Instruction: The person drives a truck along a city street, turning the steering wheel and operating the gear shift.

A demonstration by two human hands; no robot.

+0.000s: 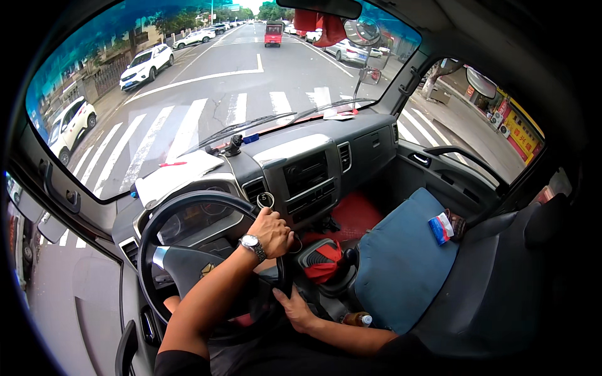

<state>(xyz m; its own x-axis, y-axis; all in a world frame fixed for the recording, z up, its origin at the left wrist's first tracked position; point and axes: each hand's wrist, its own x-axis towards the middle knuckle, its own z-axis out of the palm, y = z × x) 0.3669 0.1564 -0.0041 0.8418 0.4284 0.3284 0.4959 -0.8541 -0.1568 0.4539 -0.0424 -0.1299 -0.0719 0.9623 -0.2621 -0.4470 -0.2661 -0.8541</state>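
Note:
My left hand (273, 233), with a metal-banded watch (252, 246) at its wrist, crosses over to the upper right of the black steering wheel (146, 269). Its fingers are closed around the rim. Lower down, my right hand (297, 311) is at the right side of the same wheel, thumb along the rim and its other fingers partly hidden. Behind the wheel, the instrument cluster (210, 210) is partly covered by my arm and the rim. A gear lever (346, 260) with red cloth (323, 266) by its base stands to the right of the wheel.
White papers (179, 177) with a red pen (172, 164) lie on the dash. A blue seat cover (401, 263) carries a blue-and-red packet (441, 228); a bottle (357, 319) is beside it. Ahead are a crosswalk (188, 125), a red three-wheeler (273, 34) and parked white cars (147, 67).

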